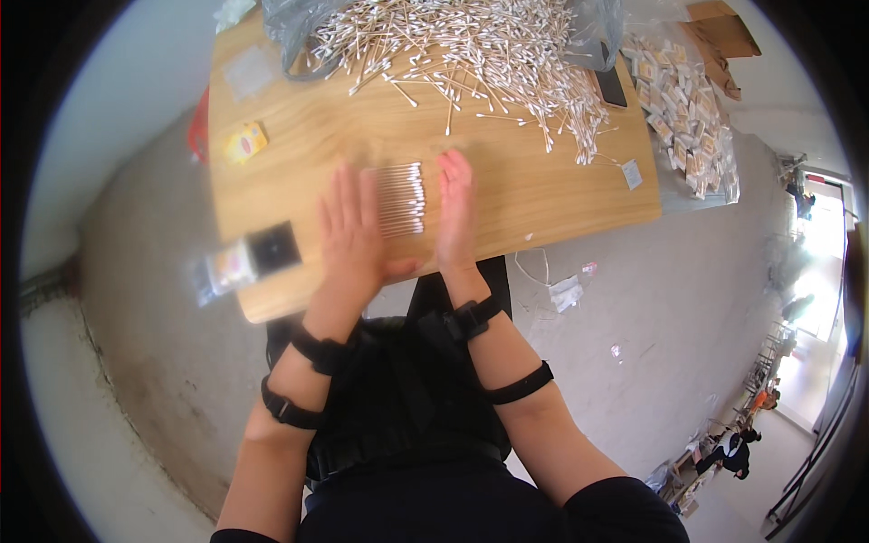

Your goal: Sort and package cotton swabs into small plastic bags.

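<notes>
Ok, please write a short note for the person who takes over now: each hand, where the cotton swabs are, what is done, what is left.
Left hand: open and flat, against the left side of the swab bundle.
Right hand: open, on edge, against its right side.
Bundle lies between both palms on the wooden table.
Done: one bundle gathered and lined up.
Left: the loose swab pile at the far edge remains large. Small packets lie to the right.

Row of cotton swabs (400,199) lies on the table (507,172) between left hand (351,231) and right hand (455,213). Loose swab pile (471,54) behind it; packet heap (683,109) far right; small packet (246,142) left.
</notes>
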`<state>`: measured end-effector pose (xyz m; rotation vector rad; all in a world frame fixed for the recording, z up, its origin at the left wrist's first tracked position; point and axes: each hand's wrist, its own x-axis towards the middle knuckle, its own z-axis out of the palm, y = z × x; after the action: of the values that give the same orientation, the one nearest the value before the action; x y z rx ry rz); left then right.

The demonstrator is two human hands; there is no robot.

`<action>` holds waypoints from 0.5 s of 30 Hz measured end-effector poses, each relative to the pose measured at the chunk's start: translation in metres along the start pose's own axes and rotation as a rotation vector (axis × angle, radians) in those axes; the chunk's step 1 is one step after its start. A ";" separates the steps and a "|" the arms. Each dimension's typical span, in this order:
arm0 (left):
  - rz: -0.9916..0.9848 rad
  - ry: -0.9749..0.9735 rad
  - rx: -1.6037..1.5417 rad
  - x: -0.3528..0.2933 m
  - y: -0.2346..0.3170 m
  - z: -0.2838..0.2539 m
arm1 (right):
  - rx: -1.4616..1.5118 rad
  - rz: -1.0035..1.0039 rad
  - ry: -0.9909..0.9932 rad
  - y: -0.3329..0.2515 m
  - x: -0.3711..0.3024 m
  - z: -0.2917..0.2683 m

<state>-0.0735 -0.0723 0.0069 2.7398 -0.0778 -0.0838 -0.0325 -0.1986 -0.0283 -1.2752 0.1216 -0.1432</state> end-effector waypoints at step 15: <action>0.063 -0.034 0.059 0.008 0.015 0.002 | 0.099 0.055 0.006 -0.004 0.009 0.005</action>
<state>-0.0659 -0.0873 0.0104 2.7928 -0.1789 -0.1117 -0.0232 -0.1967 -0.0227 -1.1717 0.1527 -0.1046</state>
